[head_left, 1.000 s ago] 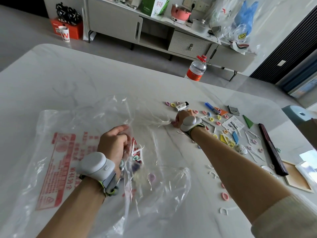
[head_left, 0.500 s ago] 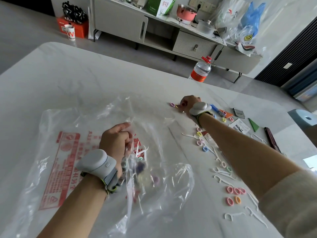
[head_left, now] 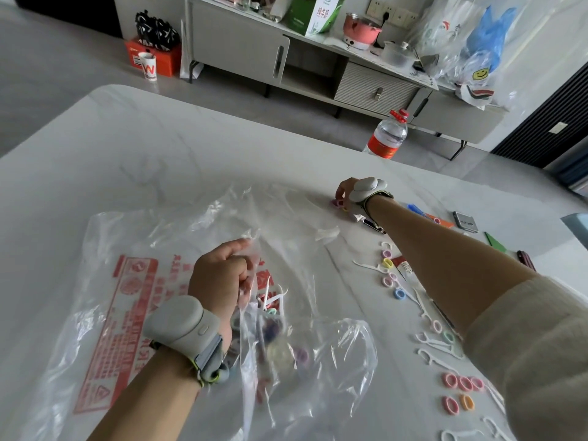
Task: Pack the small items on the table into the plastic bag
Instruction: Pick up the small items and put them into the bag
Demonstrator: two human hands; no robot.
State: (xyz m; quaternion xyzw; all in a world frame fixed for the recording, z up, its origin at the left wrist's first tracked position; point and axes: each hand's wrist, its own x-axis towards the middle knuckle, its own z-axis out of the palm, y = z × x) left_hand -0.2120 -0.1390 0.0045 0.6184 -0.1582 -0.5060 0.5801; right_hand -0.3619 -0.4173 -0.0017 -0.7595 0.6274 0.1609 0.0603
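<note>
Plastic bag [head_left: 133,313] crumpled on worktop [head_left: 159,148], few small items [head_left: 270,308] inside. Left hand [head_left: 219,278] fingers pinch bag mouth. Right hand [head_left: 348,192] reached far, fingers curled over pink ring [head_left: 338,203], actual grip can't tell. Floss picks [head_left: 369,267] scattered nearby.

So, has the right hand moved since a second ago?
Yes: the right hand reached farther across the table, past the white tube, to the pink ring.

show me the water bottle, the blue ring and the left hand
water bottle [head_left: 387,132]: head view, clear body above the red label
blue ring [head_left: 395,294]: head view, left side of its band
left hand [head_left: 222,275]: head view, back of the hand gripping the plastic bag [head_left: 159,237]
</note>
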